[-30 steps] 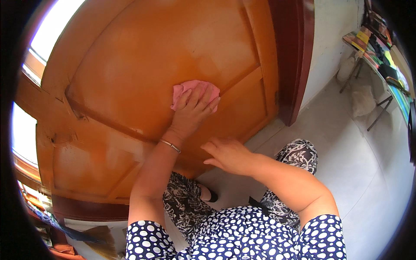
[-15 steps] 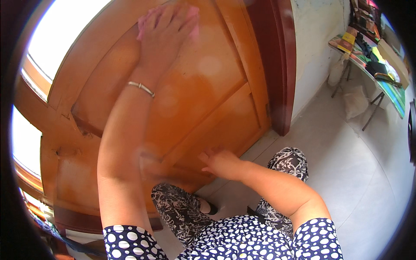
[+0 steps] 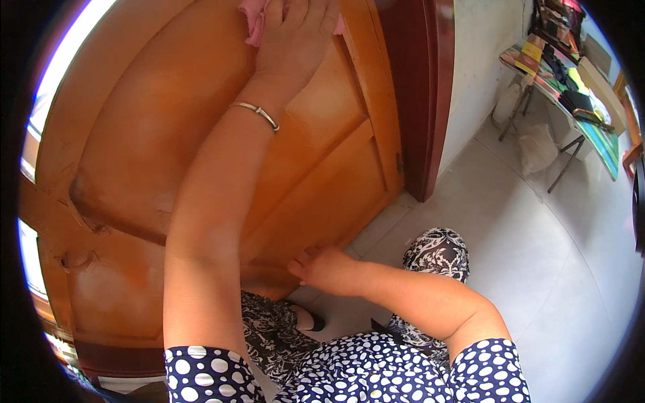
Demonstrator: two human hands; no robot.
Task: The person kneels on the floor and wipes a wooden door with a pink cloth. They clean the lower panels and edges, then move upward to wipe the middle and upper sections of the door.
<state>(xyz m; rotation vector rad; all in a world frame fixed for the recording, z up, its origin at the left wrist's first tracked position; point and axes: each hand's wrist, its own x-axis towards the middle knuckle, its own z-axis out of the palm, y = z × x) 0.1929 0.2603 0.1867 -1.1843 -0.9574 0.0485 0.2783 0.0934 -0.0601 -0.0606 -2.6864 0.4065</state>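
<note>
A brown wooden door (image 3: pixel 154 121) with raised panels fills the left and middle of the view. High on it, my left hand (image 3: pixel 295 40) presses a crumpled pink cloth (image 3: pixel 254 20) against the wood; the cloth shows on both sides of the fingers, and its top runs out of view. A metal bangle (image 3: pixel 255 114) circles my left wrist. My right hand (image 3: pixel 329 270) hangs in front of the door's lower part, loosely bent, fingers a little apart and holding nothing. Whether it touches the door, I cannot tell.
A dark red door frame (image 3: pixel 423 101) stands right of the door, beside a pale wall. At the far right, a folding table (image 3: pixel 605 138) carries several items, with a whitish bag (image 3: pixel 537 149) beneath it. My knee (image 3: pixel 437 252) in patterned trousers is above the grey tiled floor (image 3: pixel 497 269).
My left hand has slid the pink cloth up and to the right across the door. My right hand has shifted slightly left and down. The view has turned a little.
</note>
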